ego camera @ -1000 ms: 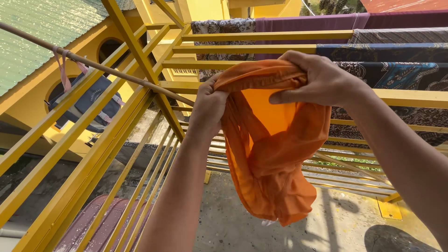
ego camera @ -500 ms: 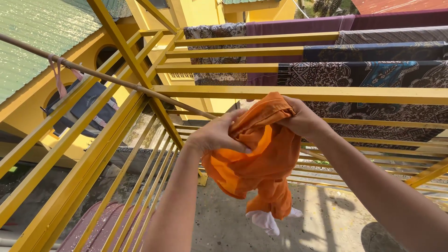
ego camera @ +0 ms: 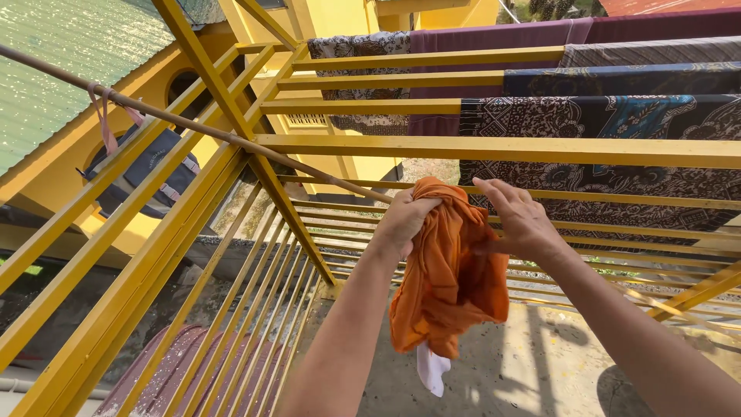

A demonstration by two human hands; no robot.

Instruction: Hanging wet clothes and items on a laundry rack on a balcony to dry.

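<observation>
A yellow metal railing (ego camera: 494, 148) of horizontal bars runs across the view, braced by a diagonal yellow beam (ego camera: 231, 100) at left. Patterned dark cloths (ego camera: 617, 123) hang over the upper bars — brown, blue and black prints — with a plain maroon cloth (ego camera: 494, 37) draped on the top bar. A thin brown pole (ego camera: 193, 127) crosses the frame diagonally; a pink strap (ego camera: 104, 116) is tied around it. A dark blue backpack (ego camera: 143, 174) hangs beyond the bars at left, against a yellow wall (ego camera: 46, 174). A green corrugated roof (ego camera: 69, 62) lies above. Speckled concrete floor (ego camera: 478, 371) lies below — partly in shadow.
</observation>
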